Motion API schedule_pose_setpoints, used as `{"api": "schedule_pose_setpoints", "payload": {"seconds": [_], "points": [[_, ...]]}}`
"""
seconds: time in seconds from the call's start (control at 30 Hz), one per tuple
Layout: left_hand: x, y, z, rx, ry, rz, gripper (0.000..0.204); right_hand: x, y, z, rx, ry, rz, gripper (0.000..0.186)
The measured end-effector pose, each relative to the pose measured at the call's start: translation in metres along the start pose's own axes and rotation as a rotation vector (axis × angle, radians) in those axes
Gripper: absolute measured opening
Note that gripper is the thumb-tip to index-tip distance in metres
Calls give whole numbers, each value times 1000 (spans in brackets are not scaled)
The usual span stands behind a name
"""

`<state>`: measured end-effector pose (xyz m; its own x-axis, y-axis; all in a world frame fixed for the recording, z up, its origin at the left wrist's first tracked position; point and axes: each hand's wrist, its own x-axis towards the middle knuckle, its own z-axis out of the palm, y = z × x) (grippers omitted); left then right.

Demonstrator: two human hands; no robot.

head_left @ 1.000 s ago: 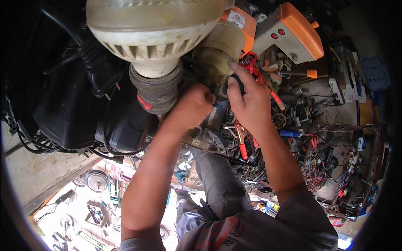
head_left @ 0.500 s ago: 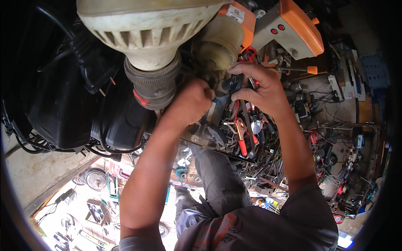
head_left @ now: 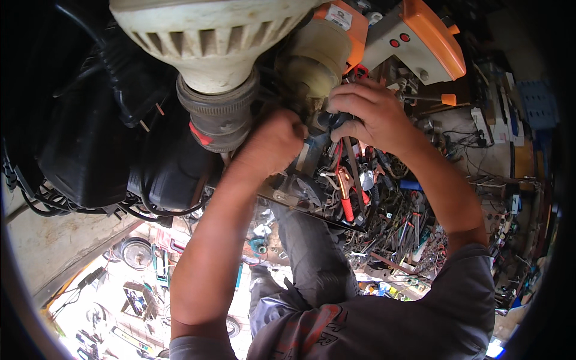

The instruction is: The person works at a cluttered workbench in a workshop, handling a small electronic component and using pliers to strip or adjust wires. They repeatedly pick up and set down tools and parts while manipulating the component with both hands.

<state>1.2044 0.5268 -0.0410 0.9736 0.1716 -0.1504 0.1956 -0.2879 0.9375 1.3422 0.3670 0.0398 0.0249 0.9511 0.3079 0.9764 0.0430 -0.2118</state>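
Below a large white bulb [head_left: 210,42] in a dark socket [head_left: 216,111], my left hand [head_left: 273,141] is curled into the shadow by some metal parts, closed on something I cannot make out. To its right, my right hand [head_left: 372,114] arches over a black knob-like piece [head_left: 333,119], thumb and fingers gripping it. A cloudy plastic cup [head_left: 309,54] is just above the hands, next to an orange housing [head_left: 351,33]. Red-handled clamps [head_left: 345,198] lie below my right hand.
An orange and grey machine [head_left: 420,48] stands top right. Black cases with cables [head_left: 90,174] crowd the left. Heaped tools and wires [head_left: 414,234] lie right, by a blue rack [head_left: 534,105]. A wheel [head_left: 135,252] and parts lie on the bright floor below.
My right hand and forearm have swung rightward, the fingers now arched over the black piece instead of pointing up. My left hand has shifted slightly up. The bulb sits a little higher in view.
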Motion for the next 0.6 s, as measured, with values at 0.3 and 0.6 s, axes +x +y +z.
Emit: {"api": "schedule_pose_setpoints", "payload": {"seconds": [0.3,0.6], "points": [[-8,12,-5,49,79,62,24,-3,-37,-11,-28,33,237,40],[-115,-9,13,-179,285,175,72,-2,-118,43,1145,592,349,32]]}}
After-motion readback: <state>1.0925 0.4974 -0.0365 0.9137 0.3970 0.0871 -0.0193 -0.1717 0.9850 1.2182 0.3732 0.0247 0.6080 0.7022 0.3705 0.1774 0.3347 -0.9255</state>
